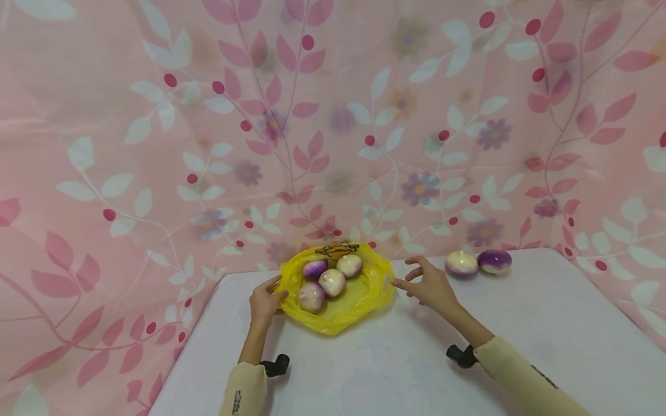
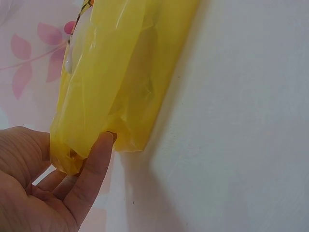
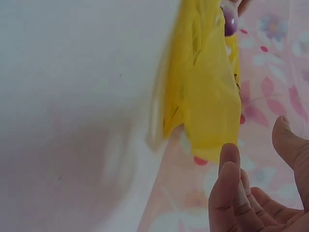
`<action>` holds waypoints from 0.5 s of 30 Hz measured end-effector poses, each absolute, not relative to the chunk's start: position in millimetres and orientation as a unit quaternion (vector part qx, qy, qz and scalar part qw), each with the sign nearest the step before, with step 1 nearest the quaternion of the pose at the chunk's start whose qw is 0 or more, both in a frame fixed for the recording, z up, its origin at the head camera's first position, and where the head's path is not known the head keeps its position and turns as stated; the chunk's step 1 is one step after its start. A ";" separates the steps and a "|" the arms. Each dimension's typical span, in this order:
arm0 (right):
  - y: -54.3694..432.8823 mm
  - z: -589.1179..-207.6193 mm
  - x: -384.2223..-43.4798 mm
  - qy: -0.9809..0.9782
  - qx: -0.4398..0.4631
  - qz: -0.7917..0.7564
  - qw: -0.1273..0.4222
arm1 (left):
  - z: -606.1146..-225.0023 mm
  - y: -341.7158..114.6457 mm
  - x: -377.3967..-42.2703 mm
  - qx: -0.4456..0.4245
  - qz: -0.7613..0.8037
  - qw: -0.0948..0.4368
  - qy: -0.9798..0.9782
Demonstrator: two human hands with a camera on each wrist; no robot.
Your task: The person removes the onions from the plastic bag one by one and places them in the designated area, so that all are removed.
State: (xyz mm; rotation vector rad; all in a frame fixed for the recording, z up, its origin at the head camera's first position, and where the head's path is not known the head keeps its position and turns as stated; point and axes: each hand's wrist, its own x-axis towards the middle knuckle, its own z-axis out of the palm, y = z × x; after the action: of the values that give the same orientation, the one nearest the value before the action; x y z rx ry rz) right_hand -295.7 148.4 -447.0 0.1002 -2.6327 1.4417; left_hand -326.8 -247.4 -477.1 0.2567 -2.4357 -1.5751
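Note:
A yellow plastic bag (image 1: 372, 277) lies spread on the table with its mouth facing up. Inside it, toward the left, sit several purple-and-white turnips (image 1: 332, 282). My left hand (image 1: 265, 300) pinches the bag's left rim between thumb and fingers; in the left wrist view a finger lies along the yellow film (image 2: 111, 87). At the opposite side, my right hand (image 1: 429, 284) has its thumb spread from its fingers, with fingertips right at the bag's edge. The right wrist view shows nothing between that thumb and the fingers (image 3: 227, 188).
Two more turnips stand beyond my right hand near the table's back edge, a pale one (image 1: 461, 264) and a purple-topped one (image 1: 495, 262). A pale cloth covers the table (image 1: 364, 375). Behind it hangs a pink floral curtain (image 1: 333, 144).

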 end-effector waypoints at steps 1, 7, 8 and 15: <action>144.9 -446.6 -295.7 -0.874 0.034 0.480 0.067 | -477.1 -247.3 -326.9 0.087 -0.537 0.115 -0.831; 125.2 -444.6 -296.2 -0.858 0.053 0.508 0.057 | -477.0 -247.3 -327.3 0.084 -0.537 0.116 -0.831; 121.8 -444.9 -296.6 -0.856 0.055 0.512 0.056 | -477.3 -247.5 -327.5 0.084 -0.537 0.115 -0.831; 95.8 -449.1 -300.5 -0.844 0.044 0.533 0.036 | -478.3 -247.7 -327.3 0.084 -0.537 0.113 -0.832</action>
State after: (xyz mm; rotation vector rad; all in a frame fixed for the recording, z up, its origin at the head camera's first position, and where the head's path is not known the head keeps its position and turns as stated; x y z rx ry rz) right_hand -300.5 95.8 -449.1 0.1350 -2.5928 1.6370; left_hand -327.3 -247.7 -478.3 0.2473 -2.4403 -1.5770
